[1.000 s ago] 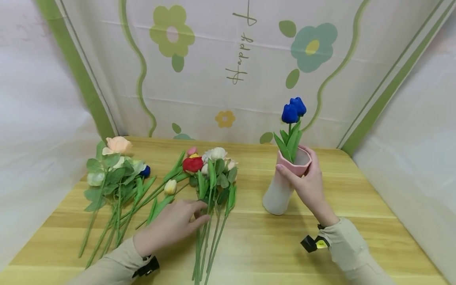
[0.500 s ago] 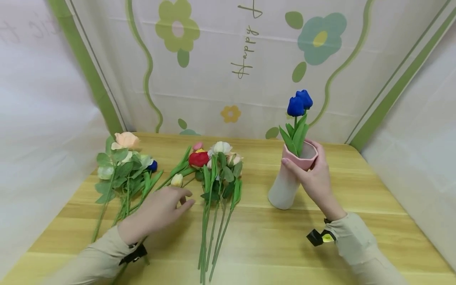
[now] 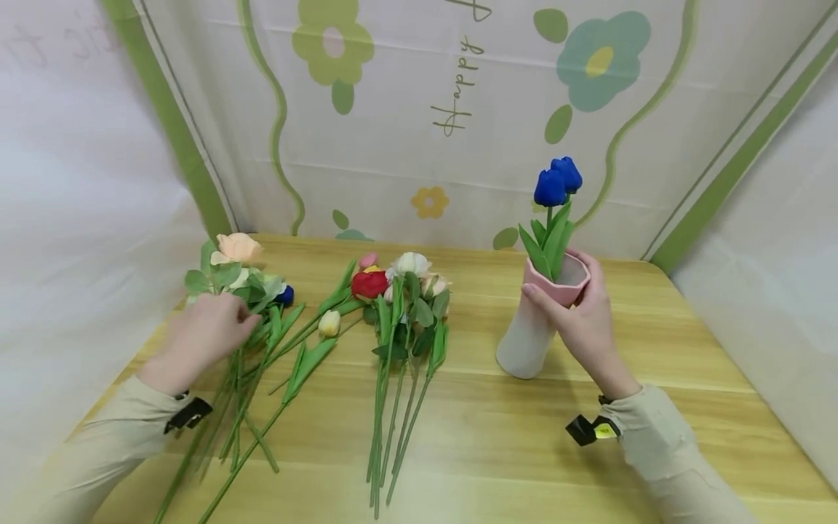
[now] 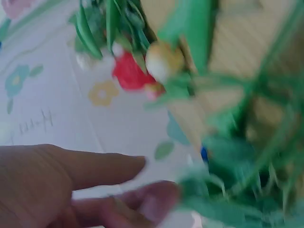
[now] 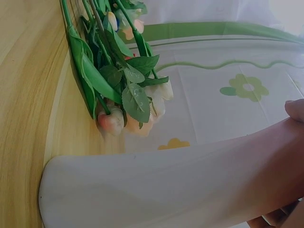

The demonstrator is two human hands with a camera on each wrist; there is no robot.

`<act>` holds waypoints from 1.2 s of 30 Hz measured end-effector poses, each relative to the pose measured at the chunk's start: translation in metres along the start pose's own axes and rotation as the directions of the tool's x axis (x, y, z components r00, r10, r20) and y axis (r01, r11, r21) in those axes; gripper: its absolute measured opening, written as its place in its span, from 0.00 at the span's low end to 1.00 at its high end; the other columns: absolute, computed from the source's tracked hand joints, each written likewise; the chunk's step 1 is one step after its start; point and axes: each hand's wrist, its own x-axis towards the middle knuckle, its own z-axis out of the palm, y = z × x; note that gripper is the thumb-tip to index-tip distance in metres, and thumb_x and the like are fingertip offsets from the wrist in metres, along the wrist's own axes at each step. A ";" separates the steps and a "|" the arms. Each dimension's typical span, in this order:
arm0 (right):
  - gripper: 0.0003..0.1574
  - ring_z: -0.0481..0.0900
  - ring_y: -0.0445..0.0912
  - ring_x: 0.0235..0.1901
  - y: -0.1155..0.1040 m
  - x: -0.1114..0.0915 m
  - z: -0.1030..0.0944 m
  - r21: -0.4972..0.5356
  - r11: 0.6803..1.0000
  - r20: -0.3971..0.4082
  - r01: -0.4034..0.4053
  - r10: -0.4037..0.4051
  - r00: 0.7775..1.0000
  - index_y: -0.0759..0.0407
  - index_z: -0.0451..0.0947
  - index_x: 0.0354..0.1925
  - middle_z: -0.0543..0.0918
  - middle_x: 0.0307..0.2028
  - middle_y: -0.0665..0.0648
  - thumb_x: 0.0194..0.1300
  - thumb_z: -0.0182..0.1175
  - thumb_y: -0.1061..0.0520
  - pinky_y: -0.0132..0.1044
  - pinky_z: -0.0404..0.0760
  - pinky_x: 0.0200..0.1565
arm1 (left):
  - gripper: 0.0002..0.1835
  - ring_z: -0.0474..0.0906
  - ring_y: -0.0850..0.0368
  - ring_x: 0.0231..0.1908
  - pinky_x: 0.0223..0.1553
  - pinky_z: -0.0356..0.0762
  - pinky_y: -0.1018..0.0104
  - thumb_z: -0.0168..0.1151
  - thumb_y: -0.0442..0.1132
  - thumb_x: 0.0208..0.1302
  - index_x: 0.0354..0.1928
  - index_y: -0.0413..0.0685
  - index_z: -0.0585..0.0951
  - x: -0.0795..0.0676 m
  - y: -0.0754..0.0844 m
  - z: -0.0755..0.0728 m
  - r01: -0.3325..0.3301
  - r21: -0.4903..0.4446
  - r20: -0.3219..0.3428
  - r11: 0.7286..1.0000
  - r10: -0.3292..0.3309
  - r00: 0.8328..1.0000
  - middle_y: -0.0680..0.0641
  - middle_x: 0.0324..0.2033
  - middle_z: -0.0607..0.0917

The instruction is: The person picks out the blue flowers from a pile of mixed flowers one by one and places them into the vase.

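Note:
In the head view my right hand grips the pink rim of a white vase, which leans a little. Two blue tulips with green leaves stand in it. The right wrist view shows the vase's pale side up close. Over the flower bunch on the left, my left hand overlaps the leaves and stems. Its thumb and fingers are apart at the leaves in the blurred left wrist view, with nothing between them. That bunch has a peach rose, pale blooms and a blue tulip, partly hidden by the hand.
A middle bunch holds a red flower, a white bloom and long stems. Between the bunches lies a white-yellow tulip. Behind the wooden table hangs a printed cloth, with white side walls.
My left hand has moved left, from the middle bunch's stems to the left bunch, carrying nothing. The right hand keeps its grip on the vase. The head view has shifted slightly.

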 end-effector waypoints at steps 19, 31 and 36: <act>0.52 0.72 0.48 0.53 -0.001 0.001 0.000 0.004 1.000 -0.005 0.000 0.000 1.000 0.55 0.55 0.71 0.68 0.61 0.59 0.57 0.73 0.57 0.29 0.75 0.46 | 0.17 0.69 0.52 0.21 0.19 0.66 0.56 0.68 0.42 0.59 0.19 0.47 0.73 0.002 -0.026 0.018 0.176 0.052 0.288 0.983 -0.184 0.940 0.46 0.19 0.74; 0.51 0.72 0.48 0.53 0.000 0.000 0.001 0.009 1.000 0.000 0.004 -0.004 1.000 0.55 0.56 0.71 0.68 0.61 0.58 0.58 0.73 0.57 0.29 0.76 0.45 | 0.20 0.55 0.62 0.11 0.14 0.55 0.69 0.57 0.32 0.54 0.10 0.54 0.62 0.002 -0.042 0.007 0.166 -0.103 0.228 0.981 -0.139 0.964 0.57 0.09 0.60; 0.51 0.72 0.47 0.52 0.000 0.001 0.001 0.013 1.000 -0.004 0.010 -0.010 1.000 0.54 0.56 0.71 0.69 0.60 0.57 0.57 0.73 0.57 0.29 0.76 0.45 | 0.22 0.55 0.63 0.10 0.13 0.55 0.70 0.55 0.33 0.59 0.10 0.54 0.63 -0.002 -0.041 -0.009 0.131 -0.112 0.163 0.985 -0.112 0.980 0.57 0.07 0.62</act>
